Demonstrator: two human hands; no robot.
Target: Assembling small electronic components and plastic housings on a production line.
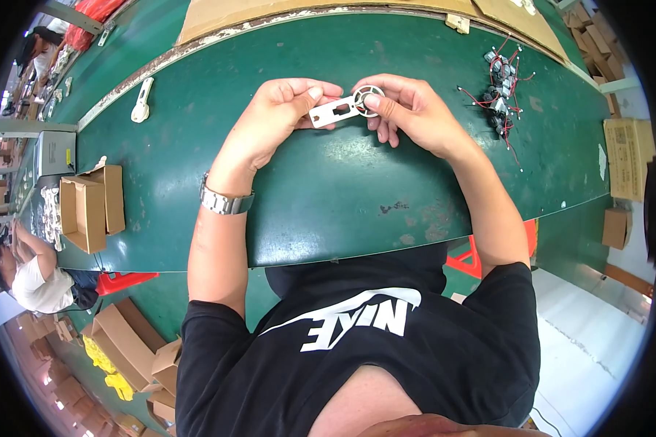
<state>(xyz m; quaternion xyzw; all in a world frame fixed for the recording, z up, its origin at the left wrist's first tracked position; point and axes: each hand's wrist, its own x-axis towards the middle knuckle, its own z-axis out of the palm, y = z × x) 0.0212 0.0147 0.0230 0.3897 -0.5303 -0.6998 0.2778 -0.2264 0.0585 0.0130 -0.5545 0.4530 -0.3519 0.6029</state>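
Observation:
Between my two hands, above the green table, is a white plastic housing (331,114) with a flat rectangular handle and a round spoked ring at its right end. My left hand (283,109) pinches the handle's left part between thumb and fingers. My right hand (408,109) grips the round end, its thumb lying over the ring. A small dark opening shows in the handle's middle. Over at the left of the table lies a similar white plastic piece (142,100), apart from my hands. To the right is a pile of small motors with red and black wires (501,91).
Cardboard sheets (270,16) lie along the table's far edge. Open cardboard boxes (84,211) and a grey metal box (55,153) stand at the left. A co-worker (40,277) sits beyond them; another person is at the far left. Red stools (127,282) are below the table edge.

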